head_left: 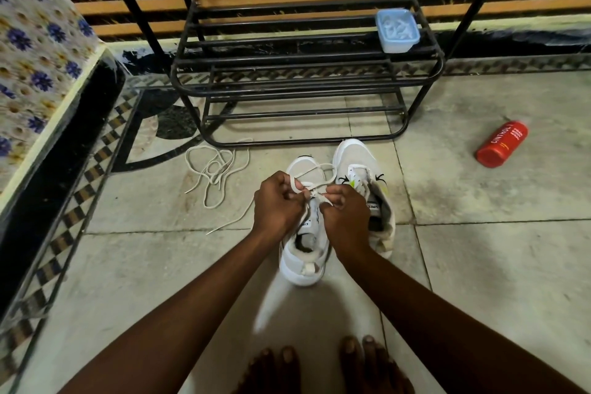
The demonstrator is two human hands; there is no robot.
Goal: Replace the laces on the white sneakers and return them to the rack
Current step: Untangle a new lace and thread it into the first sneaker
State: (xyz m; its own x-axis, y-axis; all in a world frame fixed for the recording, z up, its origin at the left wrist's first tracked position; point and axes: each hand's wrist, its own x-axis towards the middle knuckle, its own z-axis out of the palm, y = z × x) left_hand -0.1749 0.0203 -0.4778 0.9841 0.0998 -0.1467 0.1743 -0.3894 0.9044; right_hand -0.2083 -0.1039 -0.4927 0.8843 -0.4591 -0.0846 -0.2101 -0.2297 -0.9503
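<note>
Left hand [277, 201] and right hand [343, 208]: both pinching the lace [315, 169] over the near sneaker [303, 262]. Second sneaker [361, 169] just beside; rack [307, 73] behind.

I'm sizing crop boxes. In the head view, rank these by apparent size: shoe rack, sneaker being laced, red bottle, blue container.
1. shoe rack
2. sneaker being laced, though partly covered
3. red bottle and blue container: these look alike, and the container sits farther from the camera, so they are left unranked.
</note>
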